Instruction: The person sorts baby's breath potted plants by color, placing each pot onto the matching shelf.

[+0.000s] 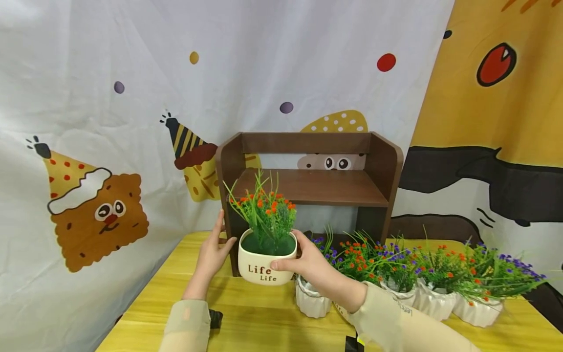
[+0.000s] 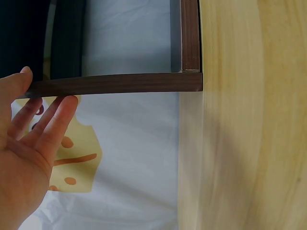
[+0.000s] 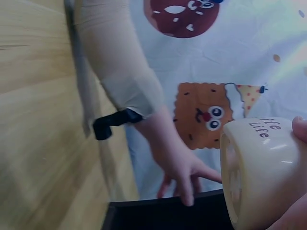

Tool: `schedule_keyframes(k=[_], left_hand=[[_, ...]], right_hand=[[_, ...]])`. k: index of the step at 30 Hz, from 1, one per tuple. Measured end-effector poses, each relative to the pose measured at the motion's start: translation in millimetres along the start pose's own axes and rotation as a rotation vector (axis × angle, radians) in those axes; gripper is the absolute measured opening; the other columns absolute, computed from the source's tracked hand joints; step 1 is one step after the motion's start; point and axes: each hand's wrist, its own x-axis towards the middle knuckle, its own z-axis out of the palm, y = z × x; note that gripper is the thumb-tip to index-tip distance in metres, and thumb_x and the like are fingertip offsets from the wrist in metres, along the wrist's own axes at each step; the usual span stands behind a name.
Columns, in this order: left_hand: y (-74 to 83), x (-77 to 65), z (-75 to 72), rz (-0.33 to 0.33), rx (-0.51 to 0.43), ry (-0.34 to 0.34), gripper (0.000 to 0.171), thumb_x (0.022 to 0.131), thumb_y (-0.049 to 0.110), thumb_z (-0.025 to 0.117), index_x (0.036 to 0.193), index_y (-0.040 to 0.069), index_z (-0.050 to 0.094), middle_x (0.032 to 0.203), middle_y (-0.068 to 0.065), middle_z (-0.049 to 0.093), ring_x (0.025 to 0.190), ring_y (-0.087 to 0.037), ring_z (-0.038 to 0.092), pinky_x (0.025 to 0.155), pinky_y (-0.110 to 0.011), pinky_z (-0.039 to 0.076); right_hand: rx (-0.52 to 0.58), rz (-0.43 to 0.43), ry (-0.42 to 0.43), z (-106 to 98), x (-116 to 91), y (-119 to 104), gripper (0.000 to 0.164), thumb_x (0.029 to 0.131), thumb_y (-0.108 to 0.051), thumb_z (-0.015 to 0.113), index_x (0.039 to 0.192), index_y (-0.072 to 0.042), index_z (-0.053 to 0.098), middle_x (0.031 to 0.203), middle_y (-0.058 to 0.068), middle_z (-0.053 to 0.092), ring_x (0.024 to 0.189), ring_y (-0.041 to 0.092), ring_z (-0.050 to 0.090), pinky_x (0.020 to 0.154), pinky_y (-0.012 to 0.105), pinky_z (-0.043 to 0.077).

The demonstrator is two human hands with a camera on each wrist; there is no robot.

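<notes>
My right hand point(image 1: 310, 264) grips a cream pot lettered "Life" point(image 1: 259, 269), thumb on its front and fingers at its right side. Green grass and small orange flowers point(image 1: 268, 210) grow from this potted plant, held up in front of the shelf's left part. A dark brown two-tier shelf point(image 1: 308, 188) stands upright on the table. At its left side panel point(image 2: 120, 83) is my left hand point(image 2: 36, 139), with the thumb on one side and the fingers on the other. The pot's hollow underside point(image 3: 233, 179) shows in the right wrist view.
Several white pots with purple and orange flowers point(image 1: 435, 296) stand in a row on the right of the yellow wood table point(image 1: 259, 327), partly behind my right forearm. A cartoon-printed cloth point(image 1: 145, 122) hangs behind the shelf.
</notes>
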Motion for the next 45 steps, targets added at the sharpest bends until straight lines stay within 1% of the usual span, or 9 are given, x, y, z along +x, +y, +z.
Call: schedule_keyframes(k=[5, 10, 14, 19, 22, 26, 29, 37, 45], left_hand=[[0.3, 0.7, -0.9, -0.013, 0.006, -0.011, 0.090, 0.089, 0.007, 0.071, 0.157, 0.029, 0.016, 0.122, -0.028, 0.058, 0.083, -0.039, 0.068, 0.071, -0.048, 0.057], [1.3, 0.5, -0.8, -0.021, 0.005, -0.008, 0.090, 0.089, 0.007, 0.071, 0.157, 0.031, 0.017, 0.123, -0.029, 0.057, 0.084, -0.039, 0.068, 0.071, -0.048, 0.057], [1.7, 0.4, -0.9, -0.020, -0.003, -0.002, 0.090, 0.088, 0.006, 0.071, 0.157, 0.031, 0.017, 0.124, -0.030, 0.057, 0.084, -0.039, 0.068, 0.070, -0.048, 0.057], [1.1, 0.0, -1.5, -0.005, -0.004, -0.001, 0.090, 0.087, 0.005, 0.072, 0.157, 0.027, 0.019, 0.123, -0.030, 0.057, 0.083, -0.039, 0.068, 0.070, -0.048, 0.057], [0.8, -0.4, -1.3, 0.010, -0.003, 0.005, 0.090, 0.087, 0.005, 0.073, 0.157, 0.025, 0.021, 0.121, -0.030, 0.058, 0.081, -0.038, 0.068, 0.069, -0.047, 0.057], [-0.4, -0.8, -0.4, 0.019, 0.003, 0.014, 0.090, 0.086, 0.005, 0.073, 0.157, 0.026, 0.021, 0.120, -0.030, 0.058, 0.080, -0.037, 0.068, 0.068, -0.047, 0.057], [-1.4, -0.5, -0.1, 0.015, 0.006, 0.016, 0.090, 0.087, 0.006, 0.073, 0.157, 0.028, 0.020, 0.120, -0.030, 0.058, 0.080, -0.036, 0.068, 0.069, -0.047, 0.057], [-1.2, -0.1, -1.4, 0.005, 0.007, 0.002, 0.089, 0.088, 0.006, 0.072, 0.157, 0.028, 0.019, 0.124, -0.029, 0.057, 0.081, -0.036, 0.068, 0.070, -0.046, 0.057], [1.1, -2.2, -0.8, 0.016, 0.006, 0.002, 0.090, 0.088, 0.006, 0.072, 0.157, 0.028, 0.018, 0.123, -0.028, 0.058, 0.080, -0.034, 0.068, 0.068, -0.045, 0.057]], right_hand=[[-0.027, -0.014, 0.004, -5, 3, -16, 0.071, 0.079, -0.015, 0.079, 0.137, -0.003, 0.040, 0.121, 0.015, 0.058, 0.107, 0.025, 0.060, 0.090, 0.039, 0.051], [-0.034, -0.016, 0.005, -6, 7, -28, 0.070, 0.079, -0.014, 0.079, 0.137, -0.004, 0.040, 0.121, 0.014, 0.058, 0.108, 0.025, 0.059, 0.092, 0.039, 0.049], [-0.041, -0.011, 0.015, -7, 11, -38, 0.073, 0.079, -0.013, 0.079, 0.140, -0.006, 0.039, 0.122, 0.014, 0.059, 0.108, 0.024, 0.059, 0.093, 0.039, 0.048], [-0.060, -0.001, 0.029, -11, 17, -52, 0.080, 0.080, -0.017, 0.078, 0.146, -0.007, 0.033, 0.122, 0.014, 0.059, 0.109, 0.024, 0.059, 0.094, 0.041, 0.047], [-0.053, -0.005, 0.022, -15, 20, -61, 0.077, 0.081, -0.017, 0.077, 0.144, -0.007, 0.035, 0.121, 0.013, 0.059, 0.110, 0.024, 0.058, 0.097, 0.043, 0.044], [-0.062, -0.021, 0.014, -20, 22, -76, 0.068, 0.082, -0.016, 0.075, 0.140, -0.006, 0.039, 0.119, 0.013, 0.060, 0.111, 0.025, 0.056, 0.102, 0.046, 0.038], [-0.071, -0.036, 0.018, -23, 23, -87, 0.065, 0.083, -0.015, 0.073, 0.139, -0.006, 0.040, 0.119, 0.013, 0.060, 0.113, 0.026, 0.055, 0.103, 0.047, 0.036], [-0.015, -0.087, -0.012, -32, 35, -112, 0.065, 0.085, -0.012, 0.069, 0.142, -0.004, 0.038, 0.122, 0.016, 0.058, 0.110, 0.029, 0.059, 0.095, 0.045, 0.045], [0.011, -0.075, 0.008, -41, 49, -134, 0.059, 0.087, -0.013, 0.065, 0.141, -0.005, 0.040, 0.116, 0.015, 0.062, 0.103, 0.026, 0.064, 0.087, 0.043, 0.051]])
